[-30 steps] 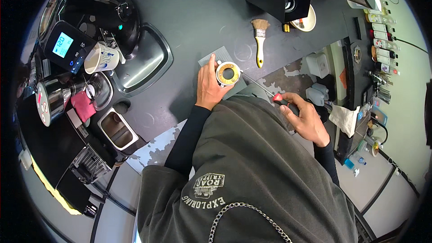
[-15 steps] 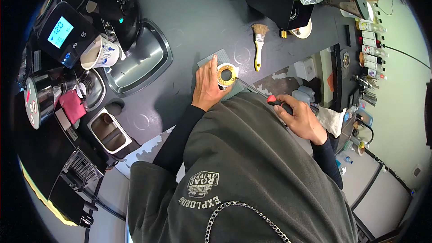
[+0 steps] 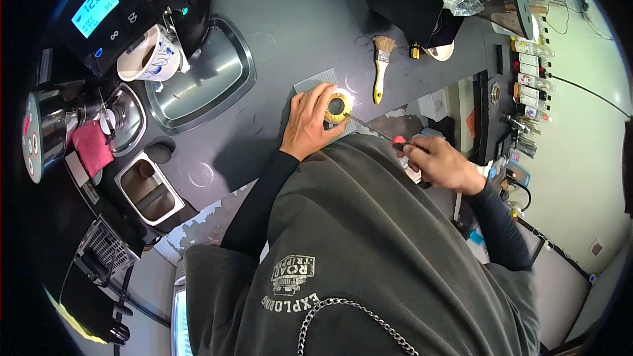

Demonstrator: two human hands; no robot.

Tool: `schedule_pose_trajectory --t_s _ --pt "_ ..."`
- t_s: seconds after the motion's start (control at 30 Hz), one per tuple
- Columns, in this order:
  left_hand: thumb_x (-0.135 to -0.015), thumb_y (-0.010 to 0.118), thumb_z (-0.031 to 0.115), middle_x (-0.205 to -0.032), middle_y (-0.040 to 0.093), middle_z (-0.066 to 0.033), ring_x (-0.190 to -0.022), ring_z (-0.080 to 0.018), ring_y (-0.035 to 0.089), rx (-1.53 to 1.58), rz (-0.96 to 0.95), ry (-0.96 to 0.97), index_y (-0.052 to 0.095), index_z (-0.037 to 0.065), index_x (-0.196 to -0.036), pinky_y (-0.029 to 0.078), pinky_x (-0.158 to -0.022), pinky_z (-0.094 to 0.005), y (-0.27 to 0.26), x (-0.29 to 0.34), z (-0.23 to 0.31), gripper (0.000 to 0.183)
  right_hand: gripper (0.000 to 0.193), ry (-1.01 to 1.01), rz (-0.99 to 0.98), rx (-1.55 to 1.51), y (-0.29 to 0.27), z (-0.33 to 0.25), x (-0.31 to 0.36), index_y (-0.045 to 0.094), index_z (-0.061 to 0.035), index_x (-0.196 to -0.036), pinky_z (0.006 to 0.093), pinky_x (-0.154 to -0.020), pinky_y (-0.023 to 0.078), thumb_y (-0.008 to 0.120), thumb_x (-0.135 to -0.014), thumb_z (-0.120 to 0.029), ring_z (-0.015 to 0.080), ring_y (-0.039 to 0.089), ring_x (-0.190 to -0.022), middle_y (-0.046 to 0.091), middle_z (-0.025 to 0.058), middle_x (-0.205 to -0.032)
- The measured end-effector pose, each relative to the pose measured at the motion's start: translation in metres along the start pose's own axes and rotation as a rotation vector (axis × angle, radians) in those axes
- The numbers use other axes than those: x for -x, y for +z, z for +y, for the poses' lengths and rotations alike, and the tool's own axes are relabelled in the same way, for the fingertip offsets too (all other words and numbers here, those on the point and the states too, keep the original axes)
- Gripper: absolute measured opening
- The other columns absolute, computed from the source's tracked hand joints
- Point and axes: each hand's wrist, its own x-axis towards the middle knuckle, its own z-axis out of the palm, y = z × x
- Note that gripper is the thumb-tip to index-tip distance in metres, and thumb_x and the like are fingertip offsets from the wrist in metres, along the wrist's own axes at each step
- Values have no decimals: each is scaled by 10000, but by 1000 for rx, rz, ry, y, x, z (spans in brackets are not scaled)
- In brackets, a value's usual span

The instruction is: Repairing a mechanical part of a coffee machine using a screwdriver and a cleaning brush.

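Note:
My left hand [image 3: 304, 122] is closed round the side of a gold-faced ring with a dark centre hole, which looks like a coffee grinder burr [image 3: 334, 118]. It is held over a small grey ribbed mat [image 3: 318, 82] at the counter's near edge. In my right hand [image 3: 445, 165] is a screwdriver [image 3: 373, 128] with a red and black handle. Its thin shaft points left, and the tip meets the right side of the ring's face. Whether the tip sits in a screw head is too small to tell.
Beyond the mat lies a brush [image 3: 380, 69]. A metal tray [image 3: 247, 82] and a paper cup [image 3: 158, 62] are at the left, near a machine with a lit screen [image 3: 95, 10]. A steel bin [image 3: 173, 213] stands nearer. A black hopper-like box [image 3: 409, 10] is at the back.
My right hand has turned and brought the screwdriver's tip up against the ring. The ring is tilted slightly differently in my left hand. The whole view has shifted a little.

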Motion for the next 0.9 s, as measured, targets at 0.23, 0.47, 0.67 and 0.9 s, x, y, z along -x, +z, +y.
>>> schedule_pose_trajectory --t_s 0.23,0.47,0.67,0.9 --pt "-784 884 304 -1401 599 -75 -1226 -271 598 16 63 -33 568 90 -1413 417 -1078 -445 2 2 -1 736 324 577 -412 -774 -27 -40 -18 558 -54 -1102 155 -308 234 496 -1131 -370 -10 316 -444 476 -53 -758" --pt "-785 862 277 -1388 612 -70 -1257 -245 593 134 97 -19 587 86 -1402 398 -1118 -428 2 9 -1 702 403 633 -217 -637 30 -67 0 546 -110 -950 186 -297 226 483 -1126 -467 15 313 -404 474 -61 -665" --pt "-759 879 259 -1371 624 -69 -1265 -247 596 151 148 -31 594 113 -1394 397 -1132 -434 8 12 -4 711 518 250 -34 317 24 -70 -13 654 -6 -951 279 -351 368 505 -1112 -475 93 518 -437 606 62 -682" --pt "-772 875 311 -1368 623 -71 -1270 -243 594 137 167 -10 600 106 -1379 397 -1131 -430 14 12 -10 698 504 152 -72 865 20 -133 -17 700 100 -990 495 -758 571 543 -1095 -367 387 730 -727 675 244 -686"
